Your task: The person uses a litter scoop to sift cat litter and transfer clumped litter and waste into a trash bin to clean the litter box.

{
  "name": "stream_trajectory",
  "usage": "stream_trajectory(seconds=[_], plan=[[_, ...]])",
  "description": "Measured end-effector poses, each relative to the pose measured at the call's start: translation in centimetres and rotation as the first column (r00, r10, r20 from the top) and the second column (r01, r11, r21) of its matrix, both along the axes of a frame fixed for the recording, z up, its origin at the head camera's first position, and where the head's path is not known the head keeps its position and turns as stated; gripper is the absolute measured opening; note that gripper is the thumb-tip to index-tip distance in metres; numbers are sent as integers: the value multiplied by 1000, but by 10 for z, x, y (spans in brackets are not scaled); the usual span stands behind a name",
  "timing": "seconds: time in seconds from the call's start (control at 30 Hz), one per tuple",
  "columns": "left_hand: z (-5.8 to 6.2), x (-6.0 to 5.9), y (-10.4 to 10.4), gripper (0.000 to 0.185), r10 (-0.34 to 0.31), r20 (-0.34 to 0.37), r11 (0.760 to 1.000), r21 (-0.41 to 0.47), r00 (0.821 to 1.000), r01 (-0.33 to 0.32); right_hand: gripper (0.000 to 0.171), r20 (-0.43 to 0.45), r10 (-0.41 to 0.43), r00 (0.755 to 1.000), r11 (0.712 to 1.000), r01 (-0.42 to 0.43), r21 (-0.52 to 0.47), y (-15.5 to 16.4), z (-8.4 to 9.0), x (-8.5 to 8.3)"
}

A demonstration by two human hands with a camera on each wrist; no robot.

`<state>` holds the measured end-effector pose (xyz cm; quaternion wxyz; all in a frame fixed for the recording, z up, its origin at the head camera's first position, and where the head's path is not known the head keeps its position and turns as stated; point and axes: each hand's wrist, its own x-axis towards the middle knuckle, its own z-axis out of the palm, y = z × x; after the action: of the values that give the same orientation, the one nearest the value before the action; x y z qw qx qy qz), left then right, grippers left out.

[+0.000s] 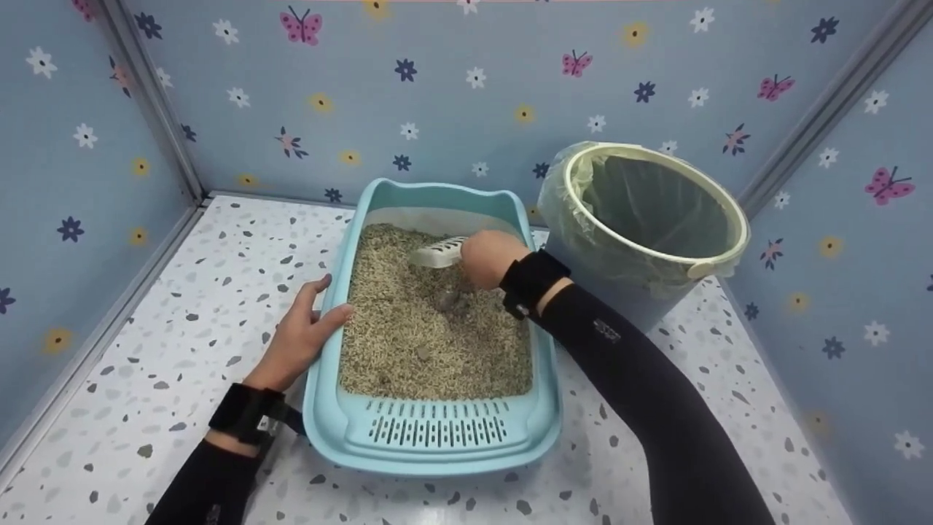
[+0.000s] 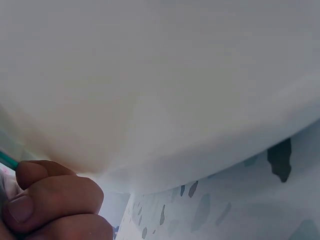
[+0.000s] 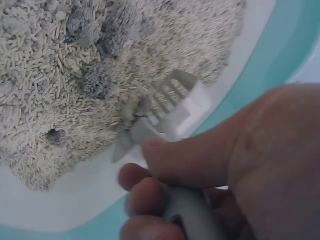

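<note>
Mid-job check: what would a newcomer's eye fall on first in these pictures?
First, the blue litter box at the centre of the head view, with pale, clumpy litter inside. Over it, the right hand holds a slotted scoop, while the left hand grips the left rim. To the right sits a bag-lined bin.

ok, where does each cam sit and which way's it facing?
Head: worn on the head, facing forward and down at litter box; left hand, right hand, forearms show.
Left wrist: worn there, facing a pale surface, likely the box; fingers show.
Right wrist: worn there, facing litter and scoop; right hand shows.
Head and right wrist share scoop, litter, right hand.
</note>
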<state>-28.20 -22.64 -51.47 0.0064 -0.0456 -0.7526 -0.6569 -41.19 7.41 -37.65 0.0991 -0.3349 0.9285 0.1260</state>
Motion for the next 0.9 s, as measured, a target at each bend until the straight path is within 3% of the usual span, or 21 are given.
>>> stream_trajectory(seconds=[0.17, 0.4, 0.6, 0.73, 0.9], plan=[[2, 1, -2, 81, 4, 8, 1000, -18, 1000, -3, 25, -18, 51, 999, 998, -51, 26, 14, 11, 28], [1, 0, -4, 82, 10, 6, 1000, -23, 1000, -10, 32, 12, 11, 1000, 1000, -12, 26, 27, 25, 57], [0, -1, -3, 82, 8, 1, 1000, -20, 1000, -8, 25, -82, -68, 994, 998, 67, -19, 29, 38, 52], [-1, -1, -2, 83, 7, 3, 1000, -15, 1000, -7, 29, -204, -68, 977, 997, 63, -33, 25, 30, 46], [-1, 0, 0, 83, 4, 5, 1000, -13, 1000, -4, 34, -264, -55, 963, 998, 62, 18, 20, 14, 39]])
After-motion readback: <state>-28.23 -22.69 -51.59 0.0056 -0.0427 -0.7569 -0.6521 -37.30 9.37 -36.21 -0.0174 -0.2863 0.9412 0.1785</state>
